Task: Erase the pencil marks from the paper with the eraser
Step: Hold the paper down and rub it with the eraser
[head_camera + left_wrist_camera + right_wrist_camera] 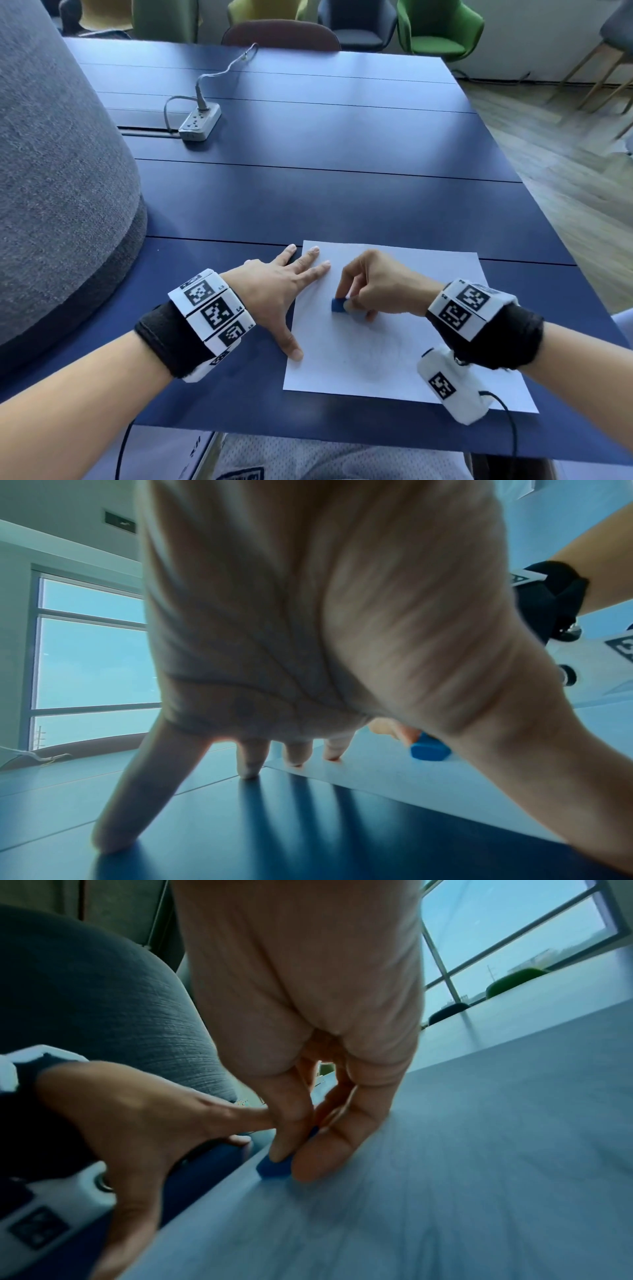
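Note:
A white sheet of paper [404, 342] lies on the dark blue table [308, 198] near its front edge. Faint grey pencil marks [376, 356] show in the sheet's lower middle. My right hand [346, 301] pinches a small blue eraser [339, 305] and presses it on the paper's upper left part. The same eraser [430, 749] [274, 1168] shows in both wrist views, held between thumb and fingers. My left hand [291, 294] lies flat with spread fingers; two fingertips and the thumb rest on the paper's left edge, the others on the table.
A grey power strip [200, 121] with its cable lies at the table's back left. A large grey upholstered form [58, 171] rises along the left side. Chairs [438, 27] stand beyond the far edge. Wooden floor [565, 164] lies to the right.

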`<state>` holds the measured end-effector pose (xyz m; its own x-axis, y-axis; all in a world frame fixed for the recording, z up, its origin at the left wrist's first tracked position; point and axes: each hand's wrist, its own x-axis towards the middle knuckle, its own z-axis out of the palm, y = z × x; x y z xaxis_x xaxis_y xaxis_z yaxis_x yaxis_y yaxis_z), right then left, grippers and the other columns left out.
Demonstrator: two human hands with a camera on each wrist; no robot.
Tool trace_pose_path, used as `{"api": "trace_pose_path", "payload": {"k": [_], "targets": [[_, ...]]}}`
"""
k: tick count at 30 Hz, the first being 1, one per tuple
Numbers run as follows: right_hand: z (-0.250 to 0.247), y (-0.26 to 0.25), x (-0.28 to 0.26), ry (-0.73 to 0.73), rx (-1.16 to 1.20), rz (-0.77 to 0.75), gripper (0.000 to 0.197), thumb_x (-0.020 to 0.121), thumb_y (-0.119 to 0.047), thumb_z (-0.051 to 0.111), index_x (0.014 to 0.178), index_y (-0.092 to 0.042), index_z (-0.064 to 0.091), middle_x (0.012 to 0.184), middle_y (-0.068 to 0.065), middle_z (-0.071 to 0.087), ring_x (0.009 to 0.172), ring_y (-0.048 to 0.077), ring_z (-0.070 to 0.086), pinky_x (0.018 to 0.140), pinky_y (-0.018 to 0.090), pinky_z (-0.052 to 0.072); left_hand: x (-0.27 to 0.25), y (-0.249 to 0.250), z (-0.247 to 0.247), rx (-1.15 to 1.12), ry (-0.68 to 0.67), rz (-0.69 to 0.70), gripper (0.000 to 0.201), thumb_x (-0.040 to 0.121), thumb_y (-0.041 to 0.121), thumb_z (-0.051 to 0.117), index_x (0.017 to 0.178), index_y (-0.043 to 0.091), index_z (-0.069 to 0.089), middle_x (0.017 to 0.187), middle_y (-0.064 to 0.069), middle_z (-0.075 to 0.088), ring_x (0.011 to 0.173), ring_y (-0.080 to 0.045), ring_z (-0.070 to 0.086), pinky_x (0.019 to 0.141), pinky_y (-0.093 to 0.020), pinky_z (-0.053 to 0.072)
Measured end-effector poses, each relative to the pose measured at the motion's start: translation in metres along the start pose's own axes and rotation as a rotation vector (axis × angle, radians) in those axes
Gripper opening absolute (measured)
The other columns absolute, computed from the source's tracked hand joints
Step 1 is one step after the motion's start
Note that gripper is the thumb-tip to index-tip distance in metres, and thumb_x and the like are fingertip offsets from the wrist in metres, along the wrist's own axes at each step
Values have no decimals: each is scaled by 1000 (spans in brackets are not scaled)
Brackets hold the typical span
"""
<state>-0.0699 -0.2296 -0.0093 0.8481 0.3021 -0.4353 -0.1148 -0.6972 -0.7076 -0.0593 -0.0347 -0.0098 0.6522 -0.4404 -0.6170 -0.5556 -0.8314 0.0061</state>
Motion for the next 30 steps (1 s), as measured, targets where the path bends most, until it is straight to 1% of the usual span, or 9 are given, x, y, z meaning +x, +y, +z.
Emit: {"api": "trace_pose_path", "payload": {"k": [2,6,10,15,19,23,27,28,30], "targets": [[-1,0,-1,-23,-8,18,20,75,9,62,80,-7,72,63,6,63,49,12,58,51,24,54,1,1,0,10,-3,3,143,54,74,77,149,40,-23,157,14,-31,146,-19,-25,107,-53,34],[-6,4,5,217,42,18,15,75,6,63,80,-5,73,67,10,66,55,19,62,52,27,57,1,1,0,15,-3,11,139,54,75,77,148,45,-22,157,13,-31,146,-20,-25,108,-55,33],[-1,2,-5,50,-26,14,19,75,7,61,81,-6,73,63,6,61,54,16,58,50,24,55,2,0,1,13,3,17,140,54,76,77,148,45,-22,157,13,-32,147,-20,-25,107,-55,33],[-4,2,-2,195,-49,-7,18,75,5,61,78,-7,73,66,11,67,53,20,61,55,35,61,1,0,1,10,6,19,140,54,76,77,148,46,-22,156,14,-32,146,-20,-25,108,-54,32],[1,2,-12,3,-78,36,15,76,4,62,82,-7,72,67,7,63,55,20,60,53,27,57,0,1,0,2,0,15,140,54,75,77,148,46,-22,156,14,-32,146,-19,-25,108,-54,30],[1,5,-12,188,-12,18,15,77,4,62,81,-7,72,69,13,67,54,20,60,53,30,59,1,1,0,3,3,16,140,54,75,77,148,46,-21,157,13,-32,146,-19,-25,109,-54,30],[6,4,-23,-27,-78,-1,16,76,5,63,81,-6,72,62,4,63,55,20,59,55,30,57,-1,2,-1,7,-1,6,140,54,75,77,149,45,-21,157,13,-31,147,-19,-24,109,-53,31],[7,2,-23,-38,-87,-2,16,76,5,63,82,-6,73,62,4,62,55,20,59,55,30,57,0,2,-1,7,0,7,139,54,75,77,149,45,-21,157,13,-31,147,-19,-24,109,-53,30],[6,1,-18,67,-64,-15,17,76,5,62,81,-6,73,66,10,65,55,20,59,54,31,57,-1,2,-2,1,1,11,139,55,74,78,149,45,-21,157,13,-31,147,-19,-24,109,-53,29]]}}
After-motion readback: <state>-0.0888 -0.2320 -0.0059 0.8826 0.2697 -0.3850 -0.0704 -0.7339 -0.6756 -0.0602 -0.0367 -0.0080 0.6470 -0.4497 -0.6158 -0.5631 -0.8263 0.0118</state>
